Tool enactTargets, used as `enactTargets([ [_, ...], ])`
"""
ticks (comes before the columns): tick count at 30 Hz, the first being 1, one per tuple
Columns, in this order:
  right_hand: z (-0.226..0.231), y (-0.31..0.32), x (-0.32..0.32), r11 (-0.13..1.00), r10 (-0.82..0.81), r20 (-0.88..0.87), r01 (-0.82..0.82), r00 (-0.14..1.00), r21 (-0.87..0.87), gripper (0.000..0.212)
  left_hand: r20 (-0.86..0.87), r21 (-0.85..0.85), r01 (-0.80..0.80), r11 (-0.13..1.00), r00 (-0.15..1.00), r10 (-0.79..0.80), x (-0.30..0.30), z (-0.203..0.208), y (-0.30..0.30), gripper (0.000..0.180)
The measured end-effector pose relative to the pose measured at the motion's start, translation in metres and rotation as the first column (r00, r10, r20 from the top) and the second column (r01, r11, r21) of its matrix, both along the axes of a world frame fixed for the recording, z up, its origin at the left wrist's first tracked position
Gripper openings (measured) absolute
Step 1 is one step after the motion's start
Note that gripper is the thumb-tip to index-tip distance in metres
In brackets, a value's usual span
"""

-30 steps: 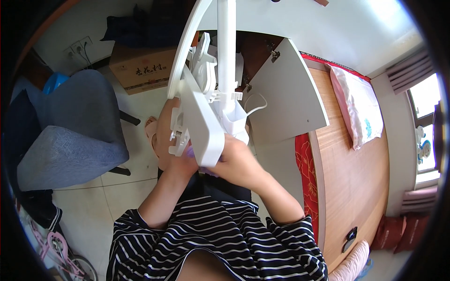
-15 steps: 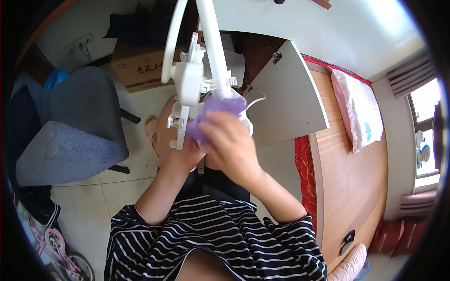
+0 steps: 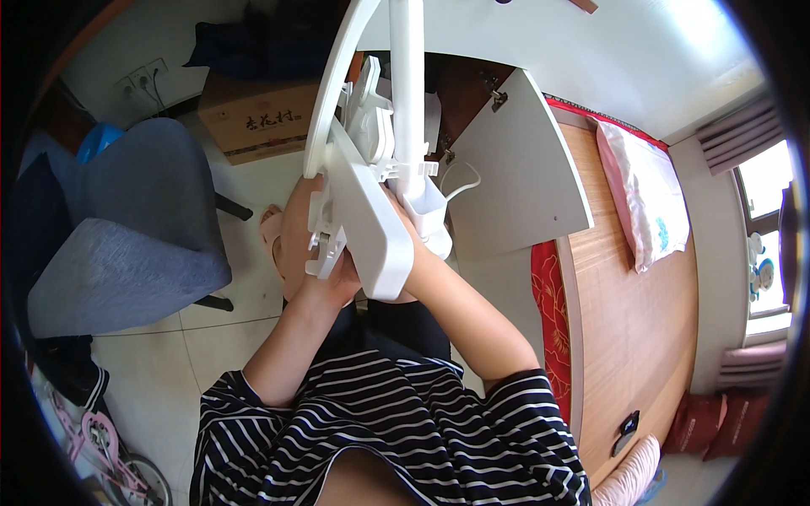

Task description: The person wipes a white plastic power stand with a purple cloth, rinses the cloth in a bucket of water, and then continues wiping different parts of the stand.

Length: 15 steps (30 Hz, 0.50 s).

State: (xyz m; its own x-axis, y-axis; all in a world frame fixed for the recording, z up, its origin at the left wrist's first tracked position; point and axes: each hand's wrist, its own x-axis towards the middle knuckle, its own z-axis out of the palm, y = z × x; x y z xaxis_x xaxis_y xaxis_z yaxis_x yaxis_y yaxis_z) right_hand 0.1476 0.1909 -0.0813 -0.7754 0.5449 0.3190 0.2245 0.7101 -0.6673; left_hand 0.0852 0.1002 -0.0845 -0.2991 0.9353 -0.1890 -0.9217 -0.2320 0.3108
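In front of me stands a white plastic appliance with an upright pole, a curved arm and a long rounded panel. Below the panel's left side, my left hand closes on the appliance's lower part, its fingers mostly hidden. My right hand reaches in behind the panel beside the pole's base. Only a strip of it shows, so its fingers and anything in them are out of sight. A small white open-topped cup sits at the pole's foot. The purple cloth cannot be seen.
An open white cabinet door stands to the right, with a white cable near it. A grey chair is on the left and a cardboard box behind. A wooden bed platform holds a pillow.
The appliance has turned, bringing the long panel toward me. My right hand has moved from wiping with the purple cloth in front to behind the panel. My left hand stays low.
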Motion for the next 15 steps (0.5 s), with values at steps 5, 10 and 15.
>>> enactTargets([
  [5, 0.011, 0.004, -0.007, 0.984, -0.071, 0.067, 0.059, 0.995, 0.165, 0.036, 0.122, 0.046, 0.114, 0.992, 0.985, -0.119, -0.003, -0.01, 0.003, 0.041],
  [10, 0.045, -0.023, 0.017, 0.976, -0.084, 0.138, 0.054, 0.987, 0.211, 0.027, 0.018, 0.05, 0.087, 0.995, 0.996, -0.088, -0.009, -0.009, -0.002, 0.051],
  [15, 0.089, -0.062, 0.058, 0.991, -0.075, 0.148, 0.057, 0.986, 0.125, 0.024, -0.605, 0.063, -0.002, 0.998, 0.795, 0.04, -0.008, -0.017, -0.009, 0.039],
])
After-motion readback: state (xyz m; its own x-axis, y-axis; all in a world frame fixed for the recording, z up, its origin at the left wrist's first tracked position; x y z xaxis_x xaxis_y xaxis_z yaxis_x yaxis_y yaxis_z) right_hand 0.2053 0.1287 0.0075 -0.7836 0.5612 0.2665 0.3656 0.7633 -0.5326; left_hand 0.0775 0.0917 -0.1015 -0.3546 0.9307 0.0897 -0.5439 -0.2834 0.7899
